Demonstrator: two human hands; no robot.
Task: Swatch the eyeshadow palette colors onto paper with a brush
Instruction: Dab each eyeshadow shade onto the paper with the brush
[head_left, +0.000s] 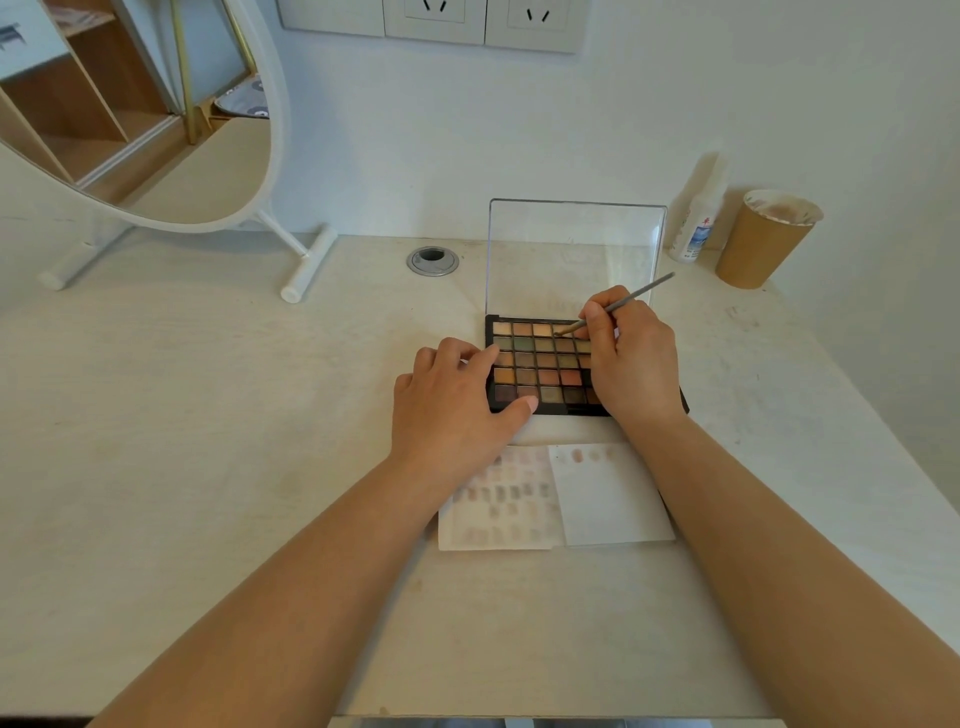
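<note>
The right hand (631, 358) pinches the thin, light grey brush (618, 305) mid-handle. The left hand (457, 395), fingers relaxed, steadies the black eyeshadow palette (540, 364), whose pressed powder likely crumbles under pressure.

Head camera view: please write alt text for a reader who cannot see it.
A person's right hand dips a thin brush into the top row of an open eyeshadow palette, which the left hand steadies on a pale desk. Two papers with faint swatches lie nearer the person.
</note>
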